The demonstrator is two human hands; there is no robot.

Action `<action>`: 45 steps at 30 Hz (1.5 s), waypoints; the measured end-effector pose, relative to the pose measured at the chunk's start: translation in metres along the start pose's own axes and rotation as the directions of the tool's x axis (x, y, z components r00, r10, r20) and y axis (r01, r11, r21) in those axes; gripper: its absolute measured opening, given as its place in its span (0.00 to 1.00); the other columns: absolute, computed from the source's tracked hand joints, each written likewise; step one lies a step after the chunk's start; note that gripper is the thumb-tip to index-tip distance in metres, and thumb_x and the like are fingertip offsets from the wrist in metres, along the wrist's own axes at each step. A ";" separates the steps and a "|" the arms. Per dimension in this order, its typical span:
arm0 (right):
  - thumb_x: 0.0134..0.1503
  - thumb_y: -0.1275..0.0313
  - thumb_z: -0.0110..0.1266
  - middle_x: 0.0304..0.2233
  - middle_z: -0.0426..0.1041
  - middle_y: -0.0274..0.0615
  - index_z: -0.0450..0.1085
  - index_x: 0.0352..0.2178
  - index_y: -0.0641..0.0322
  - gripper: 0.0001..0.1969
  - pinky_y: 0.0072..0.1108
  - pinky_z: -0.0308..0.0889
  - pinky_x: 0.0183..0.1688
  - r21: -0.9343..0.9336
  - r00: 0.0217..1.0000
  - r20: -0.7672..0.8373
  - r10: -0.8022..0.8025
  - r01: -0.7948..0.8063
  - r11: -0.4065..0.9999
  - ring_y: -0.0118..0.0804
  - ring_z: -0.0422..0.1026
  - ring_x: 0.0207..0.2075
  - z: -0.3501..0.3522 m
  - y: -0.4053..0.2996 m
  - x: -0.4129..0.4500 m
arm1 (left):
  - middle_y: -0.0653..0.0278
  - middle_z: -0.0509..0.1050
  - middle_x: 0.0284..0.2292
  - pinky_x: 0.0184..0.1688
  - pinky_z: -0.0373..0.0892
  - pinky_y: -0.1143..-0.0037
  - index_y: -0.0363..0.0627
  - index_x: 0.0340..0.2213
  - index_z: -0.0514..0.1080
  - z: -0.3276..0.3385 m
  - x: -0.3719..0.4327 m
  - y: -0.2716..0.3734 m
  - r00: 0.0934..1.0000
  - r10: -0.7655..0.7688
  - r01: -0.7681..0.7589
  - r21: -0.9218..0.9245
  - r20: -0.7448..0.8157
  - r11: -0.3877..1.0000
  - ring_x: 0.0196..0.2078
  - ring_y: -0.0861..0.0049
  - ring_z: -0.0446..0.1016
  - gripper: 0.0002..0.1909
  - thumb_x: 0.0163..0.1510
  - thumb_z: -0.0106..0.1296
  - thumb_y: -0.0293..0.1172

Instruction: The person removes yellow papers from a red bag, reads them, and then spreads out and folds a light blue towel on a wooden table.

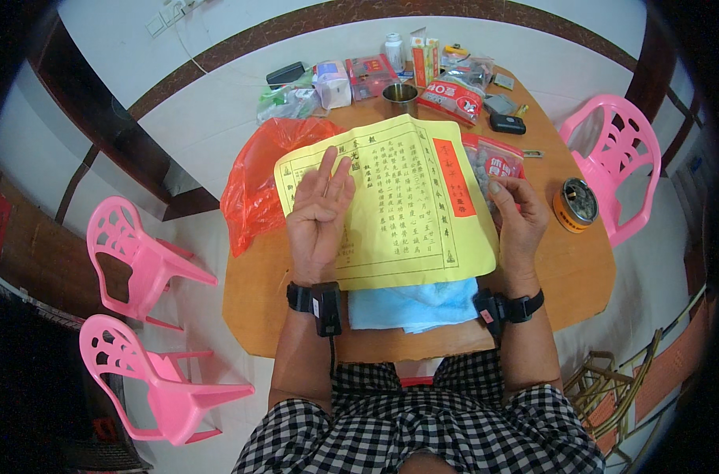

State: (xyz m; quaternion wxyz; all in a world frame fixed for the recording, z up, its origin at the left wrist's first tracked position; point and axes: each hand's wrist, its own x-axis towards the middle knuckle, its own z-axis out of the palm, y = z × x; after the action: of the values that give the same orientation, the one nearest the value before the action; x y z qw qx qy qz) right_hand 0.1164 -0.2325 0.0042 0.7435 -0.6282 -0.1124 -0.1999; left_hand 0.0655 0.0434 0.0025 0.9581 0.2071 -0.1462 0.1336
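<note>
A yellow printed paper sheet (389, 237) with a red strip near its right side lies spread before me, over part of a folded light-blue cloth (412, 305). My left hand (321, 207) is palm up over the sheet's left part, two fingers extended and the thumb folded in; nothing shows in its grasp. Beside the sheet's right edge, my right hand (516, 207) has thumb and fingertips pinched together; whether the paper's edge is between them cannot be told. Both wrists wear black straps with small devices. Just behind my right hand lies a red and clear plastic packet (495, 157).
On the wooden table (264, 320) are a red plastic bag (247, 195), a metal cup (400, 101), a red snack bag (454, 98), a black car key fob (507, 123) and an ashtray (575, 204). Pink plastic chairs (143, 266) flank the table.
</note>
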 end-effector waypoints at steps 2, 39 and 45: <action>0.53 0.76 0.58 0.28 0.74 0.33 0.74 0.31 0.70 0.06 0.15 0.65 0.36 -0.030 1.000 -0.005 -0.013 0.013 0.999 0.22 0.70 0.32 -0.001 0.000 0.001 | 0.47 0.56 0.59 0.62 0.57 0.60 0.41 0.35 0.73 -0.008 -0.001 0.001 0.999 0.005 -0.005 -0.009 0.046 1.000 0.64 0.52 0.50 0.28 0.33 0.35 0.05; 0.53 0.75 0.58 0.29 0.75 0.32 0.74 0.32 0.68 0.06 0.14 0.65 0.35 0.004 1.000 -0.010 0.025 -0.025 1.000 0.21 0.70 0.31 0.000 -0.004 -0.001 | 0.64 0.57 0.16 0.57 0.60 0.53 0.44 0.14 0.54 0.001 -0.003 0.001 0.997 0.065 -0.066 -0.039 -0.029 0.997 0.34 0.66 0.66 0.13 0.39 0.40 0.11; 0.53 0.76 0.58 0.29 0.75 0.32 0.74 0.32 0.68 0.06 0.14 0.64 0.36 0.054 0.999 -0.014 0.046 -0.045 0.998 0.21 0.70 0.32 0.000 -0.003 -0.001 | 0.66 0.53 0.16 0.51 0.64 0.59 0.45 0.14 0.53 0.002 -0.004 0.002 1.000 0.014 -0.011 -0.096 0.027 0.995 0.22 0.75 0.54 0.12 0.40 0.40 0.13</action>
State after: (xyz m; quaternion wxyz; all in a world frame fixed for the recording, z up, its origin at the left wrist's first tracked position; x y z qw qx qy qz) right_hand 0.1144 -0.2325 0.0061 0.7653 -0.6089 -0.0975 -0.1847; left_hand 0.0609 0.0438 0.0042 0.9639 0.1618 -0.1668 0.1297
